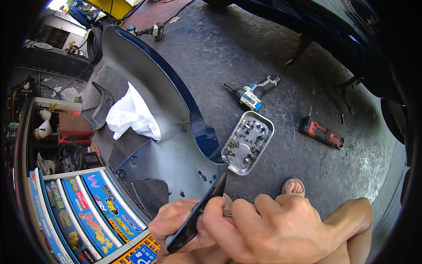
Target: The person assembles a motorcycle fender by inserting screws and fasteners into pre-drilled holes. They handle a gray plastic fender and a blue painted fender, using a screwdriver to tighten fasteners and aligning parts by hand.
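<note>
A large curved body panel (176, 83), glossy dark blue outside and pale grey inside, stretches from the upper left down to my hands. My left hand (173, 220) is closed around the panel's narrow near end, some fingers hidden behind it. My right hand (272, 224) is pressed against the same end from the right, its fingers curled. A thin metallic piece shows between the right fingers, mostly hidden, so its kind is unclear. Just beyond the hands lies a metal tray (269, 136) with several screws and clips in it.
On the dark floor lie a white-and-blue cordless driver (252, 97), a red-and-black cordless screwdriver (323, 132) and another power tool (156, 31). White cloth (134, 115) sits by the panel. A blue sticker-covered drawer cabinet (90, 211) stands left. A dark vehicle (334, 35) fills the upper right.
</note>
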Motion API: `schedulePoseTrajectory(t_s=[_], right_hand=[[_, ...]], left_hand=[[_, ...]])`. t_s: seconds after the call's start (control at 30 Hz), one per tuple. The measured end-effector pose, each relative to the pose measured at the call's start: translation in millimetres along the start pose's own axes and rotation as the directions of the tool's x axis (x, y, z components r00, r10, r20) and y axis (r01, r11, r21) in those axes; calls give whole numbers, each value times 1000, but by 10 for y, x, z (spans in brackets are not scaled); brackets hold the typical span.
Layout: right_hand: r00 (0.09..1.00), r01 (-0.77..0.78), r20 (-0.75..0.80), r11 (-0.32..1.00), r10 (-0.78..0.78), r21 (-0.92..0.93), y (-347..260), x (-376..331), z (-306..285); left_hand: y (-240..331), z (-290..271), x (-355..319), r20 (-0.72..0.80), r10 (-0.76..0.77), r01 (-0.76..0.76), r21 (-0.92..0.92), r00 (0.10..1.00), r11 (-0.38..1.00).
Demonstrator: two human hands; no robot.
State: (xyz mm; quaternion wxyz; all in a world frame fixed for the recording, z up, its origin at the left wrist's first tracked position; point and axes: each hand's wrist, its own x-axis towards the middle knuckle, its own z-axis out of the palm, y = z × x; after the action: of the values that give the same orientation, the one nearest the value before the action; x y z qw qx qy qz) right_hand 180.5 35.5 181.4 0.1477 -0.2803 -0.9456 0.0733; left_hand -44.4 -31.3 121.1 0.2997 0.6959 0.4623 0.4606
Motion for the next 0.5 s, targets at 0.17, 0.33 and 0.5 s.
schedulePoseTrajectory(t_s=[0.17, 0.33, 0.5], right_hand=[[994, -93, -65, 992, 87, -84, -95, -7, 174], [988, -89, -125, 996, 89, 12, -80, -7, 261], [988, -142, -23, 947, 155, 289, 22, -37, 55]], left_hand=[[-141, 226, -53, -153, 107, -118, -70, 982, 990], [-233, 229, -39, -193, 144, -158, -58, 971, 986], [-227, 327, -26, -274, 161, -180, -47, 948, 983]])
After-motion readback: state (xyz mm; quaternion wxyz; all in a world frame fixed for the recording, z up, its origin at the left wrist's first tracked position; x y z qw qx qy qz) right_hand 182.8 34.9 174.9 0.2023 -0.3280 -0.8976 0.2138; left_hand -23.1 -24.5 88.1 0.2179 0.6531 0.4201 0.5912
